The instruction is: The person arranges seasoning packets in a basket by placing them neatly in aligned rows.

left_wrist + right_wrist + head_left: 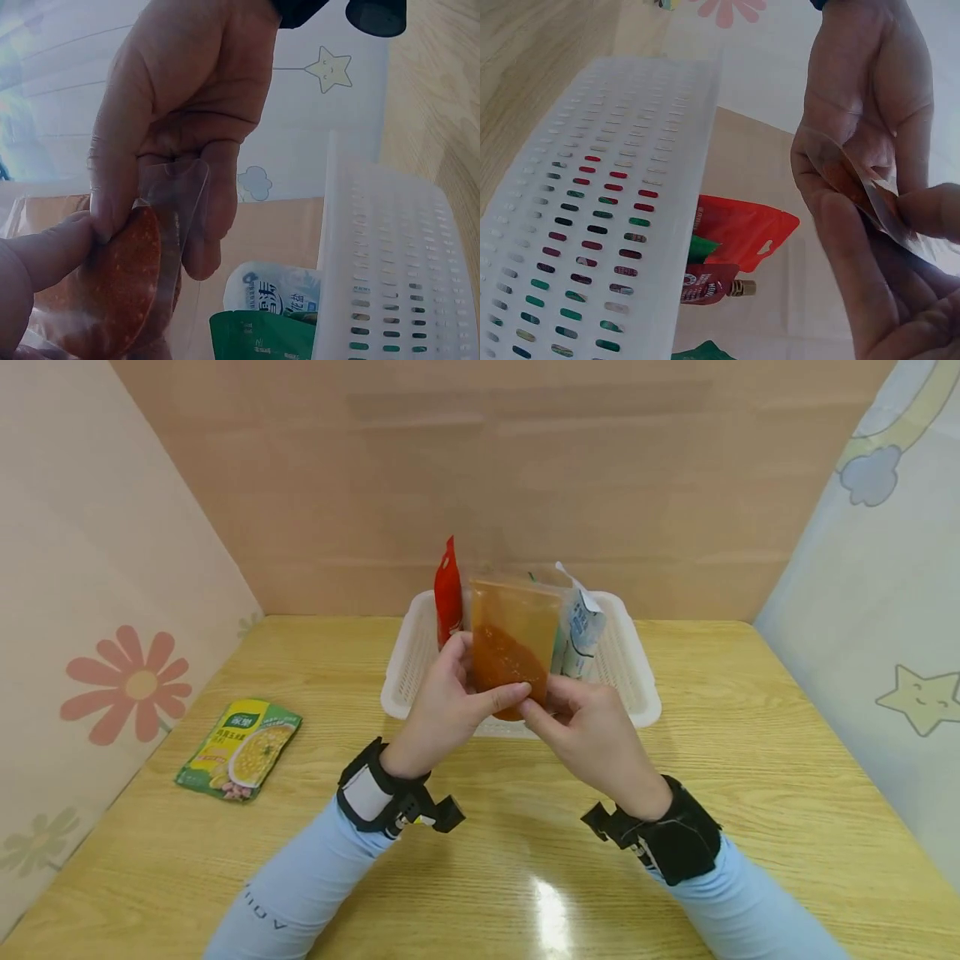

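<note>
A clear plastic pouch of orange-red sauce (513, 643) is held upright in front of the white basket (647, 706). My left hand (442, 697) pinches its lower left part, thumb on the near face. At the lower right corner, my right hand (596, 731) pinches it too, and the two thumbs nearly meet. In the left wrist view the sauce (124, 289) bulges under the thumbs. The right wrist view shows the pouch (855, 187) nearly edge-on between the fingers. Part of the basket's contents is hidden behind it.
Inside the basket stand a red packet (448, 593), a white-and-blue packet (583, 627), a green packet (259, 337) and a dark red spouted pouch (712, 285). A green-and-yellow soup packet (240, 747) lies on the wooden table (495, 877) at left. A brown panel (525, 485) stands behind.
</note>
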Demonstrator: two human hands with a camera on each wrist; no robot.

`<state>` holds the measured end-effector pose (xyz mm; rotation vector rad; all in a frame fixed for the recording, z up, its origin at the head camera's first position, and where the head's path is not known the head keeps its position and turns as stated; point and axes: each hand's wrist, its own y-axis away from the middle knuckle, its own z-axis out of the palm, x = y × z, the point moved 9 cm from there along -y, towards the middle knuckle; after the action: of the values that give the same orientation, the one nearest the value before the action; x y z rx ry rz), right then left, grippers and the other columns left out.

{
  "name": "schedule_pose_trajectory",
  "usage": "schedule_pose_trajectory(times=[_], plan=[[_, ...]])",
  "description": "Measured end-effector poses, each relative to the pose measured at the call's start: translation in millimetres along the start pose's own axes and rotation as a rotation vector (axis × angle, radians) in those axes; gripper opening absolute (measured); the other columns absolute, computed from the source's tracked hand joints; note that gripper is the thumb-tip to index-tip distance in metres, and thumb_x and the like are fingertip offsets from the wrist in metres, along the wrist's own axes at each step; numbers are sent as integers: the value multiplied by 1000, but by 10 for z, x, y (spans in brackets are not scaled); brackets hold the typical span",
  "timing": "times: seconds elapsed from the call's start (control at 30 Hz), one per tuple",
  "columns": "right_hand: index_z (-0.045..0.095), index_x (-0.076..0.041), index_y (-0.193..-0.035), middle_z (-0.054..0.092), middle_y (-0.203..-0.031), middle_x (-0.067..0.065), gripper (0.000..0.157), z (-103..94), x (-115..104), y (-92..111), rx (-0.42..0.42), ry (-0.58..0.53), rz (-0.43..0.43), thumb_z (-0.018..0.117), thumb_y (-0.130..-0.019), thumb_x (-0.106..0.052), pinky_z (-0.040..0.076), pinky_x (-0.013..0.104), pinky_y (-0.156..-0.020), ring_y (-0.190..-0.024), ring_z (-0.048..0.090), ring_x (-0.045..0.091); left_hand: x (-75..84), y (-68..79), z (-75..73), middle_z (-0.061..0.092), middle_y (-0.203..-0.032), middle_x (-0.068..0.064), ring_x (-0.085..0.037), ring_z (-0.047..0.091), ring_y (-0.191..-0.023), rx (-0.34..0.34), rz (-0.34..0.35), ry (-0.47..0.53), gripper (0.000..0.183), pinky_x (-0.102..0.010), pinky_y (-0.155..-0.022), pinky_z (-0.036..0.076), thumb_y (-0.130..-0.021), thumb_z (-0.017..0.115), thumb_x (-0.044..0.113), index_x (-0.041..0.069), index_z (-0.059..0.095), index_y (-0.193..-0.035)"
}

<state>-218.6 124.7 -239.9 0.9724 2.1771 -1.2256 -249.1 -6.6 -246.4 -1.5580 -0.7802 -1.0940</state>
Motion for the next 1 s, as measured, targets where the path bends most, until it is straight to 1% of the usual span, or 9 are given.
schedule_pose_trajectory(times=[0.07, 0.23, 0.3, 0.37, 0.53, 0.63, 0.73, 0.83, 1.0], plan=[[73, -1, -107, 72, -84, 2, 16, -11, -17, 1, 21, 30, -21, 70, -92, -7, 51, 23, -55, -60, 59, 9, 5, 5, -3, 54, -129, -13, -25, 56, -116, 1, 12, -15, 57, -40, -97, 51, -86, 75, -1, 0, 40, -131], [73, 1, -108, 73, -82, 5, 19, -75, -43, -4, 90, 136, -76, 73, -89, -4, 51, 22, -52, -59, 60, 7, 133, 34, -103, 45, -133, -13, -30, 45, -121, 66, 85, -177, 75, -44, -103, 44, -86, 77, 6, 1, 30, -144], [73, 2, -107, 72, -80, 7, 20, -115, -51, -3, 133, 208, -109, 74, -87, -2, 51, 23, -51, -59, 61, 9, 219, 55, -137, 43, -136, -13, -30, 42, -123, 86, 113, -220, 75, -44, -105, 42, -88, 76, 10, 2, 30, -147], [73, 3, -105, 72, -80, 10, 20, -150, -67, 4, 180, 286, -149, 75, -86, -1, 53, 26, -52, -60, 64, 12, 297, 80, -137, 43, -138, -13, -29, 43, -125, 69, 135, -217, 73, -43, -106, 41, -92, 72, 21, 1, 32, -149], [71, 3, -114, 74, -94, 18, 31, -140, -153, 49, 274, 502, -282, 76, -83, 1, 59, 39, -61, -75, 72, 28, 435, 165, -35, 36, -154, -12, -24, 41, -137, -63, 141, -99, 89, -37, -107, 41, -93, 57, 54, -1, 24, -155], [68, 5, -122, 72, -103, 21, 43, -101, -216, 98, 327, 612, -357, 77, -80, 5, 59, 44, -64, -82, 72, 34, 511, 215, 52, 29, -158, -9, -24, 37, -141, -150, 138, -6, 87, -40, -107, 39, -97, 49, 56, 1, 19, -156], [66, 4, -125, 69, -113, 23, 48, -60, -261, 140, 358, 682, -405, 77, -79, 8, 59, 47, -72, -92, 70, 38, 534, 252, 97, 32, -156, -13, -26, 41, -138, -187, 89, 58, 85, -40, -105, 42, -99, 44, 58, -1, 21, -155], [65, 1, -127, 65, -121, 25, 51, -14, -297, 171, 369, 716, -445, 77, -78, 9, 57, 49, -79, -104, 66, 40, 511, 268, 103, 39, -149, -18, -29, 49, -132, -183, 16, 120, 76, -41, -102, 44, -103, 44, 52, -3, 25, -152], [64, -4, -131, 63, -124, 25, 50, 91, -328, 229, 373, 718, -513, 74, -83, 6, 57, 50, -76, -110, 64, 40, 436, 240, 82, 42, -144, -22, -34, 53, -127, -139, -56, 233, 53, -46, -101, 44, -107, 42, 20, 0, 23, -152]])
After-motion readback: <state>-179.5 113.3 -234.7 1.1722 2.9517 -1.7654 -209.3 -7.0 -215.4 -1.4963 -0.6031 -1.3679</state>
